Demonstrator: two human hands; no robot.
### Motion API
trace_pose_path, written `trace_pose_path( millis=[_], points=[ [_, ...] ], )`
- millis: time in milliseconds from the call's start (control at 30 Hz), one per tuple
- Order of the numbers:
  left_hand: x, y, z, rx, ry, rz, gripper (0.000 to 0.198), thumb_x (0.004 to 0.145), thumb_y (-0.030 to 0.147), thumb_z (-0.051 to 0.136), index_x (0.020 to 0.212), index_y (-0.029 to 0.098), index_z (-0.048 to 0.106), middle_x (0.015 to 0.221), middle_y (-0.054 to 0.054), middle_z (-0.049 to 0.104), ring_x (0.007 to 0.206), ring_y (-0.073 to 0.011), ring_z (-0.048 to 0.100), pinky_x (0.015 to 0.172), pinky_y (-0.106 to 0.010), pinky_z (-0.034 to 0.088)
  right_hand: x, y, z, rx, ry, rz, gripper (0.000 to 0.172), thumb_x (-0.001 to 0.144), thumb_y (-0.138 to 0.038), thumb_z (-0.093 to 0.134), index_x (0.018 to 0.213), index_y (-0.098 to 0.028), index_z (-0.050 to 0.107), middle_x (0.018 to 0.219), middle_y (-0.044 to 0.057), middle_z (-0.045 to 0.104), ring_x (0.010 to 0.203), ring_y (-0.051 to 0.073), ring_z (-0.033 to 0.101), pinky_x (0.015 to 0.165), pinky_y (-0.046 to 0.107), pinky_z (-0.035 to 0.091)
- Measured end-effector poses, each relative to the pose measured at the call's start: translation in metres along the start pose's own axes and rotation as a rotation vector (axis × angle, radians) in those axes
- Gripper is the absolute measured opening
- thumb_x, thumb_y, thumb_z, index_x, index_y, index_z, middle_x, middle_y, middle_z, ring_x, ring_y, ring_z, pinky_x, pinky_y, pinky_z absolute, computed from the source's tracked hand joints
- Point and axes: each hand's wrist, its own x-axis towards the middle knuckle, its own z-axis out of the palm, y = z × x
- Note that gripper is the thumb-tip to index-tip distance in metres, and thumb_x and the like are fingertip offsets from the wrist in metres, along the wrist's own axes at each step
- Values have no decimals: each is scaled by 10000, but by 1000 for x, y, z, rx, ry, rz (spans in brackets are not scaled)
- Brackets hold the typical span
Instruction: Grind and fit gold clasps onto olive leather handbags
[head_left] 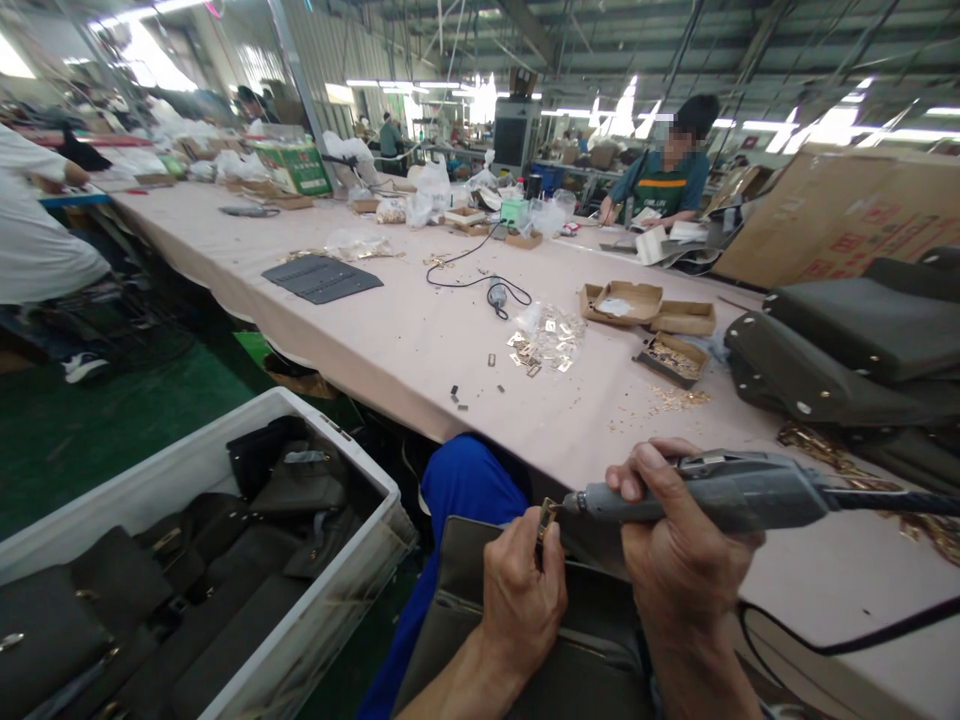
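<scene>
from where i watch through the head camera, my left hand (pixel 525 585) is pinching a small gold metal frame (pixel 545 520) upright between thumb and fingers, raised over the lap and just in front of the table edge. my right hand (pixel 679 545) is wrapped firmly around a grey power tool (pixel 727 490), its narrow nose aimed at the frame; the tip comes right up to it, though i cannot tell whether the two touch. a black cable (pixel 892 503) runs off the tool's rear to the right. beneath my hands an olive bag (pixel 469 590) lies across the lap, beside a knee in blue trousers (pixel 472 480). on the left stands a white crate (pixel 360 575) holding more dark olive bags (pixel 120 585). on the pink-covered table (pixel 405 340) i see a heap of loose gold frames (pixel 551 345) partly in clear plastic, and near it a small cardboard box (pixel 671 360) of tiny metal bits. stacked olive pieces (pixel 862 340) sit at the right, in front of a large carton (pixel 847 215). across the table a co-worker (pixel 664 190) bends over the tabletop.
</scene>
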Motion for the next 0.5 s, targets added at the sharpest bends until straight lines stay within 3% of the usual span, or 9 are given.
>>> trace_pose_path(
  millis=[167, 500],
  points=[
    [-3, -2, 0, -41, -2, 4, 192, 1054, 137, 470, 916, 200, 589, 754, -23, 600, 633, -171, 576, 612, -289, 400, -6, -1, 4, -78, -137, -39, 193, 817, -128, 862, 943, -142, 717, 699, 3, 630, 531, 143, 583, 554, 302, 513],
    [-5, -5, -1, -56, 12, 65, 165, 1042, 89, 485, 978, 185, 602, 780, -21, 606, 629, -167, 570, 615, -292, 406, -14, 2, 1, -276, -171, -68, 254, 813, -241, 901, 948, -152, 706, 660, -14, 619, 489, 155, 596, 522, 315, 549]
  ],
)
